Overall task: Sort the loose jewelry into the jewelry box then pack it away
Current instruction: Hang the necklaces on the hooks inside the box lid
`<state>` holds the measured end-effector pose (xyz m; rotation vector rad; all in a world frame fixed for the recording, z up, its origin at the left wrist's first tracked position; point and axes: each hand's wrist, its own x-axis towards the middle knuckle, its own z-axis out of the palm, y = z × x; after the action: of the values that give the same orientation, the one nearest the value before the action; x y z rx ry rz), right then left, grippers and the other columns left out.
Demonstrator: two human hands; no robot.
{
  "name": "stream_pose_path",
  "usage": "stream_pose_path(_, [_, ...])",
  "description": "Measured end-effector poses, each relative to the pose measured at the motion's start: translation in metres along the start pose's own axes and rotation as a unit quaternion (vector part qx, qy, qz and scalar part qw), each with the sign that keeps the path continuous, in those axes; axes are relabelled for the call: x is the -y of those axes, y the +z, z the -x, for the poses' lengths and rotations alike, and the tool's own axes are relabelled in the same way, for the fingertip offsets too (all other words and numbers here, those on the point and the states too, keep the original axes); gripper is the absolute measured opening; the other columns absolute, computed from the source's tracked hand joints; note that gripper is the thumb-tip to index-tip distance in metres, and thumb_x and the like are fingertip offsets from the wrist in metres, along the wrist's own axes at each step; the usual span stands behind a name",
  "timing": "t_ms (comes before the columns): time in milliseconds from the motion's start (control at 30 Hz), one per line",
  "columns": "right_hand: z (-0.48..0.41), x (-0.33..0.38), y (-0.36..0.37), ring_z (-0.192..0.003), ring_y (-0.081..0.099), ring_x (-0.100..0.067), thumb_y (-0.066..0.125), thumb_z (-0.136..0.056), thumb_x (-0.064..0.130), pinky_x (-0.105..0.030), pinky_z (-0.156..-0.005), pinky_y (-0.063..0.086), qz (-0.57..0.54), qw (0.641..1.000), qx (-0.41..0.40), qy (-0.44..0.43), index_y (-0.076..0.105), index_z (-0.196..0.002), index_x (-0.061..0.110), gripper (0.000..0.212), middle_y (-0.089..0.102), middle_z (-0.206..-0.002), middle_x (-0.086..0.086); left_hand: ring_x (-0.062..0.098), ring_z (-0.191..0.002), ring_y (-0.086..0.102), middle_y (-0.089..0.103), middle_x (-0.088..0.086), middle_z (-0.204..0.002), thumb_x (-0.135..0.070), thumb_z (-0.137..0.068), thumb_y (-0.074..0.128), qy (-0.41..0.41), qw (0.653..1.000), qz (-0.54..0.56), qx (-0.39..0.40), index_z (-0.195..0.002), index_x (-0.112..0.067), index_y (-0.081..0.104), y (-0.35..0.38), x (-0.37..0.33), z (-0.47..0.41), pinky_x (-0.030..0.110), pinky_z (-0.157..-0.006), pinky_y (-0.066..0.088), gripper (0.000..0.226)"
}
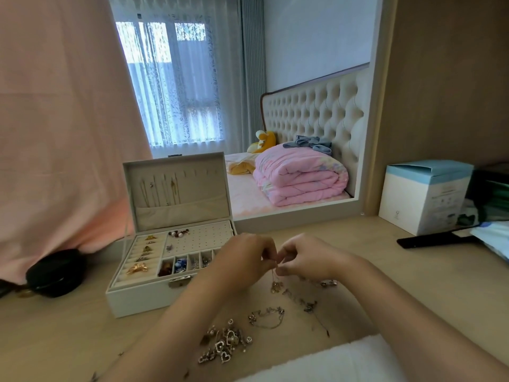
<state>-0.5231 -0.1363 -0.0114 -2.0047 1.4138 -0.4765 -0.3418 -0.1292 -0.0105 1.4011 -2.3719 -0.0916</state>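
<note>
A white jewelry box (137,299) stands open on the wooden desk at the left, its lid upright with thin chains hung inside. Its tray holds brooches, pearl earrings and small filled compartments. My left hand (242,257) and my right hand (305,257) meet just right of the box, both pinching a thin gold necklace (276,285) whose pendant dangles just above the desk. A heap of loose jewelry (225,344) with heart shapes lies near the front edge. A bracelet (267,317) and more chains (305,300) lie to its right.
A black pouch (56,272) sits left of the box under a pink cloth (63,133). A mirror (248,106) stands behind the desk. At the right are a white and blue carton (424,199) and a black comb (429,239). White fabric (344,362) lies at the front.
</note>
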Motion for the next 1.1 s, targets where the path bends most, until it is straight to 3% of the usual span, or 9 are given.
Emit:
stream_pose_path(100, [0.002, 0.007, -0.001, -0.067, 0.062, -0.009, 0.075, -0.086, 0.024, -0.019, -0.06, 0.047, -0.065, 0.997, -0.006, -0.032, 0.075, -0.082, 0.027, 0.005, 0.068, -0.074, 0.014, 0.001, -0.081, 0.058, 0.064, -0.017, -0.086, -0.031, -0.09, 0.07, -0.038, 0.995, 0.087, -0.024, -0.087, -0.032, 0.066, -0.015, -0.002, 0.002, 0.025, -0.074, 0.051, 0.005])
stream_pose_path(167, [0.003, 0.012, -0.002, -0.068, 0.063, -0.01, 0.073, -0.089, 0.022, -0.012, -0.05, 0.041, -0.091, 0.995, -0.016, -0.046, 0.078, -0.085, 0.02, 0.007, 0.075, -0.083, 0.008, 0.004, -0.08, 0.06, 0.065, -0.014, -0.085, -0.029, -0.089, 0.07, -0.06, 0.987, 0.144, -0.033, -0.085, -0.03, 0.066, -0.024, -0.002, 0.002, 0.024, -0.071, 0.05, 0.005])
stream_pose_path(267, [0.005, 0.019, -0.002, -0.068, 0.062, -0.012, 0.069, -0.093, 0.024, -0.013, -0.047, 0.039, -0.133, 0.989, -0.036, -0.061, 0.079, -0.092, 0.017, 0.011, 0.078, -0.091, 0.004, 0.009, -0.072, 0.061, 0.069, -0.001, -0.084, -0.026, -0.09, 0.071, -0.096, 0.962, 0.254, -0.043, -0.088, -0.022, 0.067, -0.036, 0.0, 0.004, 0.028, -0.065, 0.053, 0.006])
stream_pose_path(400, [0.004, 0.03, -0.001, -0.074, 0.063, -0.01, 0.065, -0.096, 0.027, -0.026, -0.064, 0.044, -0.177, 0.98, -0.041, -0.082, 0.076, -0.092, 0.019, 0.014, 0.078, -0.093, 0.002, 0.017, -0.077, 0.067, 0.076, 0.007, -0.09, -0.017, -0.096, 0.064, -0.126, 0.903, 0.41, -0.039, -0.101, -0.003, 0.064, -0.049, 0.007, 0.01, 0.031, -0.073, 0.056, 0.014])
stream_pose_path(500, [0.0, 0.04, 0.0, -0.078, 0.063, -0.014, 0.06, -0.098, 0.025, -0.031, -0.074, 0.045, -0.222, 0.97, -0.036, -0.094, 0.073, -0.09, 0.017, 0.017, 0.077, -0.094, -0.003, 0.019, -0.075, 0.067, 0.075, 0.007, -0.088, -0.015, -0.099, 0.06, -0.125, 0.87, 0.475, -0.045, -0.104, 0.0, 0.062, -0.057, 0.017, 0.015, 0.03, -0.074, 0.057, 0.016])
stream_pose_path(700, [-0.021, 0.072, 0.006, -0.066, 0.054, -0.021, 0.045, -0.102, 0.022, -0.034, -0.069, 0.046, -0.301, 0.949, 0.005, -0.092, 0.058, -0.071, 0.015, 0.034, 0.06, -0.067, -0.005, 0.021, -0.071, 0.062, 0.069, 0.005, -0.078, -0.013, -0.099, 0.059, -0.133, 0.844, 0.511, -0.096, -0.103, -0.002, 0.061, -0.074, 0.042, 0.025, 0.032, -0.072, 0.059, 0.011])
stream_pose_path(867, [-0.041, 0.106, 0.012, -0.057, 0.04, -0.02, 0.041, -0.103, 0.032, -0.033, -0.062, 0.042, -0.386, 0.913, 0.074, -0.109, 0.05, -0.073, 0.017, 0.035, 0.037, -0.061, -0.003, 0.02, -0.072, 0.065, 0.065, 0.001, -0.07, -0.017, -0.099, 0.059, -0.144, 0.821, 0.527, -0.17, -0.099, -0.008, 0.061, -0.097, 0.062, 0.032, 0.035, -0.079, 0.06, 0.009])
stream_pose_path(1000, [-0.055, 0.131, 0.017, -0.051, 0.032, -0.016, 0.044, -0.101, 0.032, -0.029, -0.05, 0.036, -0.408, 0.899, 0.104, -0.118, 0.052, -0.079, 0.018, 0.027, 0.037, -0.063, -0.001, 0.02, -0.08, 0.068, 0.068, 0.007, -0.089, -0.016, -0.101, 0.055, -0.158, 0.8, 0.543, -0.202, -0.102, -0.006, 0.058, -0.109, 0.077, 0.037, 0.039, -0.078, 0.062, 0.01])
stream_pose_path(1100, [-0.066, 0.14, 0.023, -0.048, 0.037, -0.015, 0.048, -0.098, 0.031, -0.027, -0.046, 0.034, -0.419, 0.889, 0.131, -0.131, 0.055, -0.083, 0.019, 0.02, 0.044, -0.069, -0.001, 0.02, -0.085, 0.068, 0.068, 0.009, -0.101, -0.017, -0.1, 0.057, -0.182, 0.815, 0.5, -0.23, -0.108, -0.002, 0.059, -0.114, 0.092, 0.044, 0.037, -0.075, 0.063, 0.016])
